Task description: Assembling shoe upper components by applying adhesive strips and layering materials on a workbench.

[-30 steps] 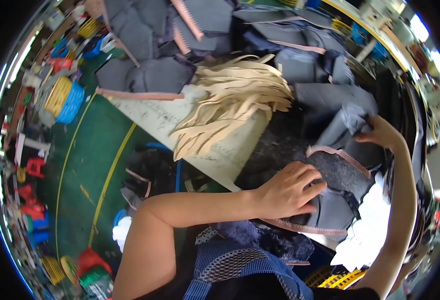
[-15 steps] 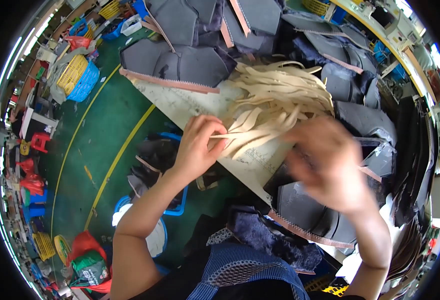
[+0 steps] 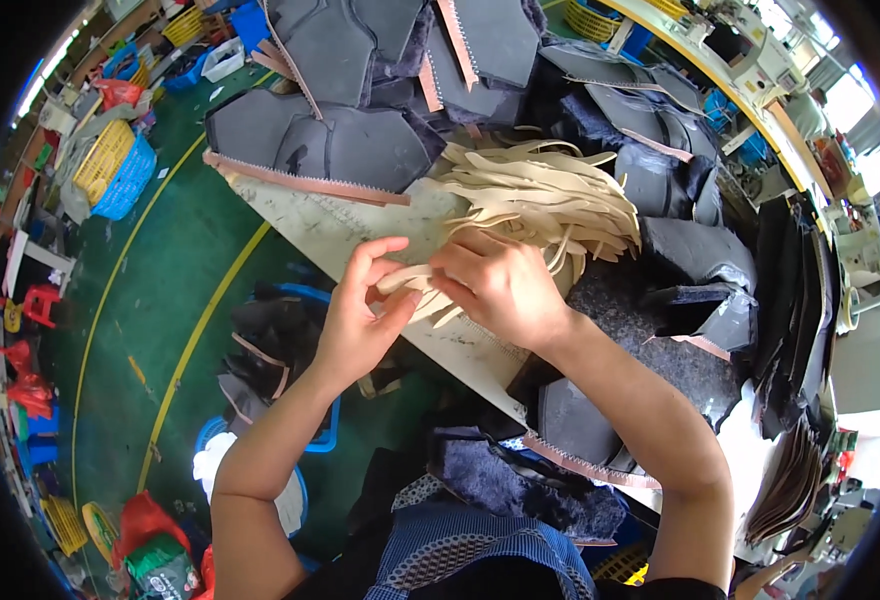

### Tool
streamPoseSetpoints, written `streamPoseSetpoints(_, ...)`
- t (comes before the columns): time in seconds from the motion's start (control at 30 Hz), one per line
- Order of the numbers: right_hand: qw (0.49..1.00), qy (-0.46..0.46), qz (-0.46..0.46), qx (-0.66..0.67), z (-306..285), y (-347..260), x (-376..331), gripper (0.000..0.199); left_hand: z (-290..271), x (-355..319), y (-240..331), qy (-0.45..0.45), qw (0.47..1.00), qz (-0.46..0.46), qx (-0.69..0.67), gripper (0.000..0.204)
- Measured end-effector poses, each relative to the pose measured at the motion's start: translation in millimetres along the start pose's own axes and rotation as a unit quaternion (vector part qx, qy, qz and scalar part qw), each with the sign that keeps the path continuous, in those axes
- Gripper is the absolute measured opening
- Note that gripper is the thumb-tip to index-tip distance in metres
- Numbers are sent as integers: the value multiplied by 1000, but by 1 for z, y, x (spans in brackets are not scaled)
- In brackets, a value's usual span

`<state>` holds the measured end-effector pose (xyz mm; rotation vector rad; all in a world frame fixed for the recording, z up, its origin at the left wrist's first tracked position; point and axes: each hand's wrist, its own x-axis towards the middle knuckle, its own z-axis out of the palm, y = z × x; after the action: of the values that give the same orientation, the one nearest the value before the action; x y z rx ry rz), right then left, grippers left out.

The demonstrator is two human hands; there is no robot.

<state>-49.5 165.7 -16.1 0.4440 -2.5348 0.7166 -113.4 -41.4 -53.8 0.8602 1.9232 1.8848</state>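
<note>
A heap of cream-coloured strips (image 3: 550, 195) lies on a pale worktable (image 3: 345, 232). My left hand (image 3: 360, 315) pinches the near end of one cream strip (image 3: 407, 279) at the heap's lower edge. My right hand (image 3: 500, 285) rests on the same end of the heap, fingers curled over the strips and touching the left hand's thumb. Dark grey padded fabric pieces (image 3: 335, 145) with pink edging lie stacked behind and to the right of the heap.
More grey pieces (image 3: 580, 430) sit at the table's near right edge. A blue crate (image 3: 290, 345) holding dark pieces stands below the table on the green floor (image 3: 150, 300) with yellow lines. Yellow and blue baskets (image 3: 110, 165) stand at far left. Sewing stations (image 3: 760, 60) line the right.
My right hand has come left from the grey pieces to the strip heap. My left hand moved from the grey piece up to the strips and now pinches one.
</note>
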Motion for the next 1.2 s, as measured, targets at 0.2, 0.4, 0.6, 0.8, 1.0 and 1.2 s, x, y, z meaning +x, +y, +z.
streamPoseSetpoints(0.2,964,44,244,94,-25,-2,0,9,-4,2,-19,33,994,36,96,33)
streamPoseSetpoints(0.4,847,193,333,366,-46,-1,-7,6,-1,2,-15,38,950,179,254,13)
streamPoseSetpoints(0.6,831,288,311,359,-63,-12,-24,8,-6,-3,-18,36,937,178,298,18)
streamPoseSetpoints(0.8,871,315,221,306,-96,-38,-50,10,6,-1,-18,24,912,234,337,18)
streamPoseSetpoints(1.0,846,326,279,316,-112,-36,-70,9,10,-5,-11,25,894,238,379,20)
streamPoseSetpoints(1.2,836,293,272,375,-83,-46,-68,13,53,-14,64,-66,996,-21,-48,65)
